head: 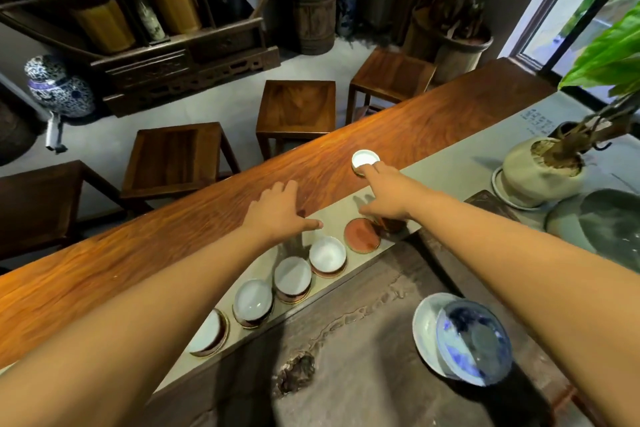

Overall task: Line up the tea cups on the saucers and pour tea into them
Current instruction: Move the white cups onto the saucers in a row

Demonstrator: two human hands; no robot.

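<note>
Head view, right hand (384, 196) pinching white cup (365, 159), left hand (277, 210) spread flat on table (173, 218).

Both forearms, bare, extend fwd and converge toward the lone tea cup (365, 160) on the wooden counter. Left hand (277, 210): palm down, short of the cup and to its left, fingers straight and lightly spread, tips resting on or just above the wood (cannot tell which); thumb (310, 225) pointing right; holds nothing. Right hand (386, 194): palm down, wrist straight, reaching further than the left; fingertips (372, 168) at the cup's near rim, touching it. Whether they curl round the rim is unclear. Right thumb (363, 210) sticks out to the left, well short of the cup.
</note>
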